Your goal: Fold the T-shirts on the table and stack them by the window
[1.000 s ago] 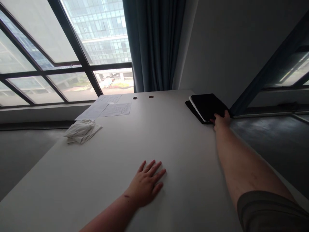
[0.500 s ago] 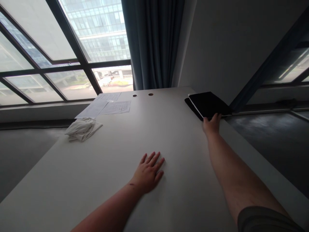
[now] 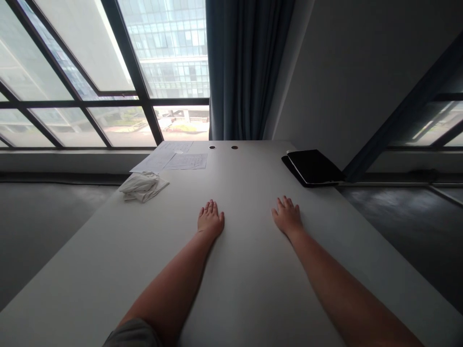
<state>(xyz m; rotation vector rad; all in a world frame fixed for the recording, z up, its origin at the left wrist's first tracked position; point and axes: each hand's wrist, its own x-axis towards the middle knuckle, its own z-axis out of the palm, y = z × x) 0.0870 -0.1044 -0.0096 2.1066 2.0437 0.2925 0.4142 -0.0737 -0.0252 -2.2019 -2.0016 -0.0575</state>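
Both empty: left hand (image 3: 210, 220) and right hand (image 3: 287, 217) lay palms-down on table (image 3: 246, 289), mid-frame, apart, probably just resting. Notebook (image 3: 314, 166) sat right of centre at table edge, untouched. Cloth (image 3: 142, 185), papers (image 3: 173, 158) left of centre.

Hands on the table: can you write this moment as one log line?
left hand: flat on table, empty | right hand: flat on table, empty | black notebook: right edge, apart from hands
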